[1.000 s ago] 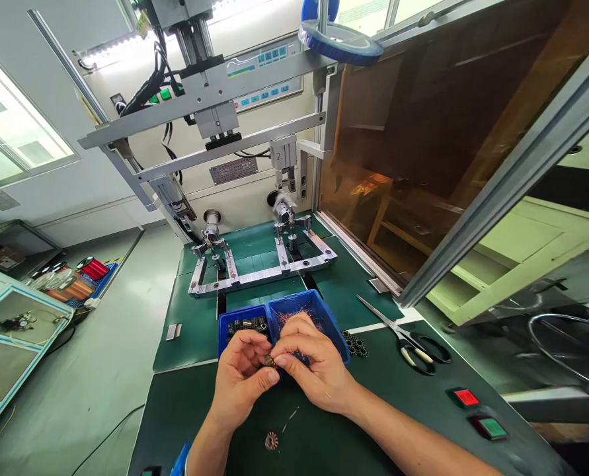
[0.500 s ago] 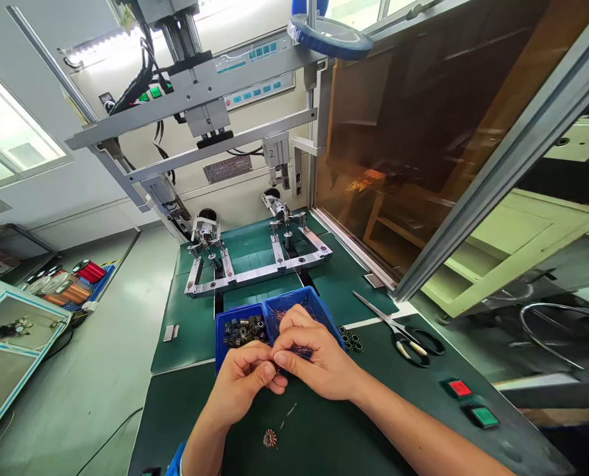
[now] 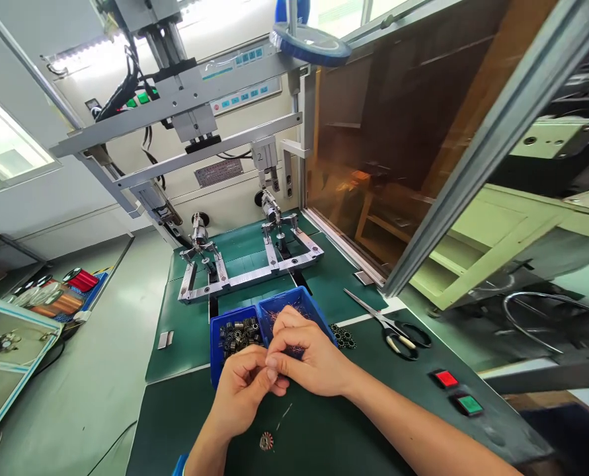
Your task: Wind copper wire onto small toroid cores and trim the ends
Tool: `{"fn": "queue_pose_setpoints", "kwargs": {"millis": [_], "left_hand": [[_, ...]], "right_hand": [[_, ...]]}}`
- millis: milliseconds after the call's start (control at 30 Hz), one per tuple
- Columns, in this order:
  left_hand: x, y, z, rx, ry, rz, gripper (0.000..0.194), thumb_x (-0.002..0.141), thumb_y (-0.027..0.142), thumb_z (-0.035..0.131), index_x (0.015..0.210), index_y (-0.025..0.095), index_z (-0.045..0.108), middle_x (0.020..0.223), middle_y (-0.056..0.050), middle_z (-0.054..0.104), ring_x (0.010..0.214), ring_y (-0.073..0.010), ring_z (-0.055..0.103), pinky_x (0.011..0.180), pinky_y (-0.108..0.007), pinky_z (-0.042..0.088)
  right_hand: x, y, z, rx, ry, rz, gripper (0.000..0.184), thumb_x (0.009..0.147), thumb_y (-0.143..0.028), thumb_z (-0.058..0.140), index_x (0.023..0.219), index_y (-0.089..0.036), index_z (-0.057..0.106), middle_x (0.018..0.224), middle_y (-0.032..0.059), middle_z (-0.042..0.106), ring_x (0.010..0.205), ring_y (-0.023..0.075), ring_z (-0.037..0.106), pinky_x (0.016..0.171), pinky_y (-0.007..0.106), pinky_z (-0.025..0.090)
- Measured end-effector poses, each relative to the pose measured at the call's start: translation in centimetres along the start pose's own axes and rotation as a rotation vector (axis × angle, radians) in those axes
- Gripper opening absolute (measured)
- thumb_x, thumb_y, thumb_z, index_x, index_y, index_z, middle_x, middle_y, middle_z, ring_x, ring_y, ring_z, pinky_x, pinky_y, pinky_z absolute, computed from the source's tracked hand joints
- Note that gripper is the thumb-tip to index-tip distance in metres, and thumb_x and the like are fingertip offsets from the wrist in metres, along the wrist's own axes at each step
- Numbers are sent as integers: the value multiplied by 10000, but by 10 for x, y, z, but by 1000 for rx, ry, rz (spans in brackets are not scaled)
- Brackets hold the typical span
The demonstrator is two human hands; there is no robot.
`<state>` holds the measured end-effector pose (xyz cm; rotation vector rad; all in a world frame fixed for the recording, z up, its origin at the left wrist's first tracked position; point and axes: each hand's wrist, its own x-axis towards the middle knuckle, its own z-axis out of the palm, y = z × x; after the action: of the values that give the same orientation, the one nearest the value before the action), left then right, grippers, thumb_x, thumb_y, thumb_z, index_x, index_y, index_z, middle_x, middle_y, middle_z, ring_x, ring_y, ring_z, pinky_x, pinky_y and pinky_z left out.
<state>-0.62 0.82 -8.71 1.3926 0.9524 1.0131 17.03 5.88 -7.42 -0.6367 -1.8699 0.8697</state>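
The left hand (image 3: pixel 239 391) and right hand (image 3: pixel 311 362) are meeting at their fingertips, near side of the blue bins (image 3: pixel 215 357); whatever they are grasping is hidden, so I cannot tell. Nearer, a copper-wound core (image 3: pixel 266 441) is lying on the bench (image 3: pixel 175 423).

Number 2 (image 3: pixel 260 157) on grey block (image 3: pixel 266 151)

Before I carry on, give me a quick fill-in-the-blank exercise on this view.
1. The bins beyond the left hand and right hand are coloured ____.
2. As pictured, the scissors lie to the ____ of the bins.
3. Of the red button and green button, the one nearer the picture's bottom edge is ____.

Missing words: blue; right; green.
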Motion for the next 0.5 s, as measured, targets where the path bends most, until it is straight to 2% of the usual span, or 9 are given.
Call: {"fn": "queue_pose_setpoints", "kwargs": {"millis": [100, 167, 267, 367, 433, 500], "left_hand": [[-1, -2, 1, 140, 5, 58, 276, 972, 347, 630, 805, 162, 747, 817, -77, 598, 731, -187, 631, 647, -262, 558], [0, -3, 2, 105, 14, 56, 259, 966, 348, 638, 823, 159, 742, 863, -81, 604, 731, -188, 644, 657, -274, 569], [2, -5, 2, -52, 54, 6, 245, 942, 371, 672, 859, 147, 730, 988, -97, 610, 708, -188, 672, 651, -297, 593], [5, -5, 1, -150, 98, -10, 265, 925, 381, 699, 826, 135, 719, 1007, -100, 613, 719, -181, 673, 643, -278, 590], [6, -5, 0, -206, 115, -16, 270, 911, 380, 718, 811, 130, 712, 989, -94, 615, 714, -173, 667, 633, -264, 582], [7, -4, 1, -249, 129, -29, 279, 898, 384, 735, 799, 126, 704, 973, -90, 617, 712, -170, 666, 626, -255, 576]], "right_hand": [[4, -6, -4, -51, 39, -13, 184, 811, -295, 703, 656, -200, 674, 643, -10, 538, 693, 138, 496, 674, 336, 435], [4, -13, -16, -76, 71, 12, 130, 785, -333, 734, 747, -211, 708, 691, 8, 584, 734, 154, 526, 668, 324, 467], [-10, -17, -49, -163, 199, 114, 240, 815, -385, 701, 994, -226, 710, 841, 37, 663, 815, 170, 610, 736, 333, 520], [-46, -2, -89, -487, 350, 343, 310, 877, -454, 596, 1039, -207, 688, 903, 69, 680, 822, 201, 658, 743, 361, 538], [-76, 18, -114, -828, 297, 502, 331, 883, -430, 561, 1007, -153, 694, 876, 110, 690, 882, 286, 668, 791, 442, 541], [-104, 39, -130, -1093, 111, 604, 292, 855, -355, 562, 943, -118, 708, 850, 145, 697, 860, 348, 667, 786, 505, 541]]}}
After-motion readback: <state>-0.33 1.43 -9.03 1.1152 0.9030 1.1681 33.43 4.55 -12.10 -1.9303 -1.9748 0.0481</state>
